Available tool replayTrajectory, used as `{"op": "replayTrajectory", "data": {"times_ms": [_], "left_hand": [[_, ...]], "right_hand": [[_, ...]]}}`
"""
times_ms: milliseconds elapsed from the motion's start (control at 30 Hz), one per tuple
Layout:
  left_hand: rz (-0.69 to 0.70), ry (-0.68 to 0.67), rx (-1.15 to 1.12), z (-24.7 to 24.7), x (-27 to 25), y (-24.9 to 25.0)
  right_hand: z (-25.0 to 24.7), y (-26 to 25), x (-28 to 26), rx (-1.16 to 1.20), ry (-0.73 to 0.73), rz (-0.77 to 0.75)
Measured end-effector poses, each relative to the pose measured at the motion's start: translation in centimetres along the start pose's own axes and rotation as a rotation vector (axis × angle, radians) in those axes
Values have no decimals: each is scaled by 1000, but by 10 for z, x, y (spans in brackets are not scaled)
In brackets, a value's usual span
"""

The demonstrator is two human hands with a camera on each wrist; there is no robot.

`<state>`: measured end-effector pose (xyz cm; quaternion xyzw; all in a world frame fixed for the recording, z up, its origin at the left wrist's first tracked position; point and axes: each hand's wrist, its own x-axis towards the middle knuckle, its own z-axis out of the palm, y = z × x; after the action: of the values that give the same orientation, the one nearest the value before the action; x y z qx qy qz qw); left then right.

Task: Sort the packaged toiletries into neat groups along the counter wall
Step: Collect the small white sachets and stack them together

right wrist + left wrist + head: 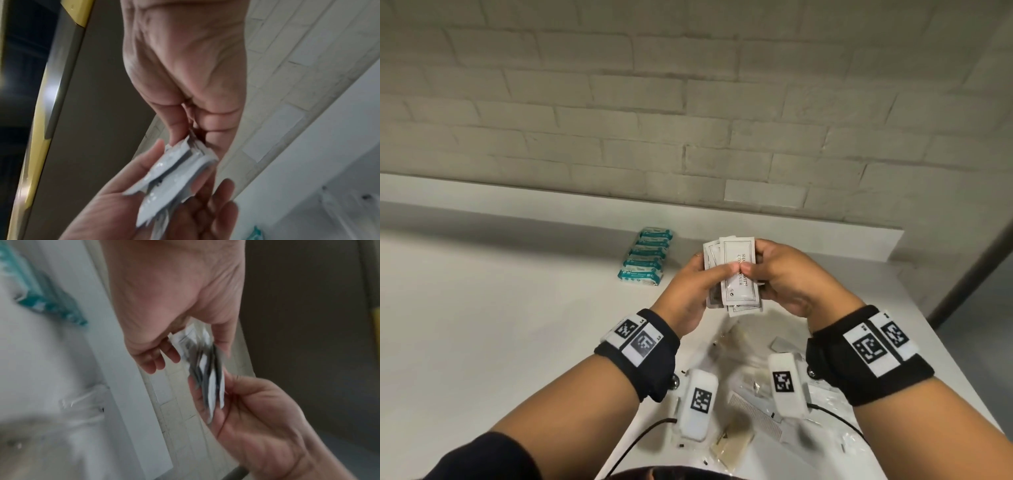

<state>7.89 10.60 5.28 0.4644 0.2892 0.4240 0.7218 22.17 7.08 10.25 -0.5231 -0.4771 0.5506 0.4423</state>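
From the head view, the left hand (697,279) and right hand (780,274) both grip a stack of white sachets (736,274) above the counter (482,308), squaring it; next it likely goes by the wall, right of the teal packets (647,257), whose print is illegible. The top sachet seems to read "CONDITIONER". Both wrist views are blurred, showing only sachet edges pinched between fingers (207,386) (180,165).
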Motion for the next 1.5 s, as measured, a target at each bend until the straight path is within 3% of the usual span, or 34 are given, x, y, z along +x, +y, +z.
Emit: {"op": "replayTrajectory", "data": {"times_ms": [133,267,333,433,500,567,633,700,733,800,867,967,1100,1500], "left_hand": [[-120,-124,-240,1,-2,5],[-156,-87,-175,5,-3,4],[-169,-22,-179,5,-2,3],[-217,51,-208,2,-3,1],[-251,84,-251,1,-4,2],[-270,87,-327,1,-5,8],[-283,66,-343,-1,-5,14],[-304,-28,-317,-1,-7,19],[-320,-84,-327,1,-9,20],[-331,-158,-357,2,-10,20],[-302,-166,-344,1,-9,18],[-294,-160,-335,-4,-10,18],[-308,-172,-332,0,-12,21],[-352,-141,-365,0,-9,27]], "right_hand": [[8,4,4,175,2,11],[17,11,9,106,192,-51],[22,15,9,-11,283,-101],[26,17,11,-454,372,-140],[23,14,9,-604,410,-193],[16,9,2,-562,306,-247],[11,6,-5,-599,49,-246],[14,4,-10,-803,-169,-235],[18,4,-11,-926,-199,-261],[22,3,-11,-1057,-129,-334],[23,-1,-11,-1027,-77,-366],[23,-3,-15,-977,-135,-336],[26,-5,-17,-1028,-74,-372],[37,-7,-13,-1172,-108,-368]]}}
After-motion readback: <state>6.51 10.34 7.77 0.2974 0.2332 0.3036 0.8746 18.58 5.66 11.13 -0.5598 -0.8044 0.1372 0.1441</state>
